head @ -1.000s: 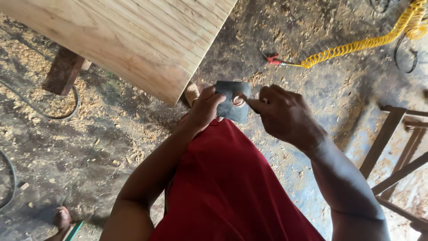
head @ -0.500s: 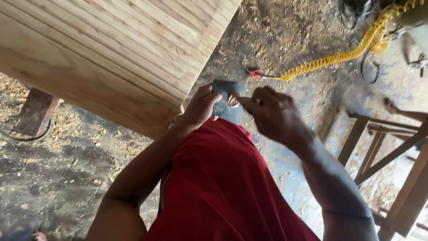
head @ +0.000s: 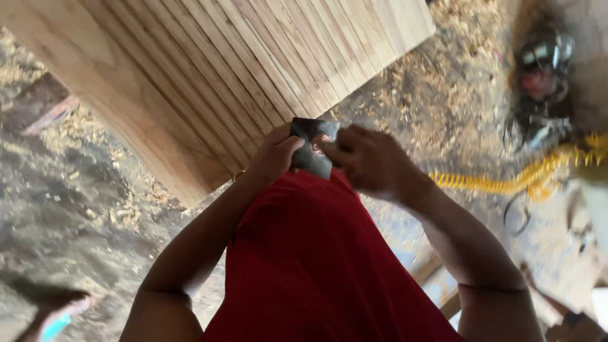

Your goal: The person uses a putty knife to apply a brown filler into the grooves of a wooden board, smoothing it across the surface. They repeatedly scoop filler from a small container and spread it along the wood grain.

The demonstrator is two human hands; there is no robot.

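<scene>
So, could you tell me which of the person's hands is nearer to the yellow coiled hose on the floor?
The right hand: it grips the dark flat piece from the side facing the yellow coiled hose. The left hand holds the piece's opposite edge, farther from the hose.

Small dark grey sheet [head: 311,152], thin, roughly rectangular w/ a pale round patch near its middle. Held upright-ish, slightly tilted, just above red cloth, in front of the wooden board's edge. Pinched at both sides, lower edge touching the cloth. Blurred, surface detail unclear.
</scene>
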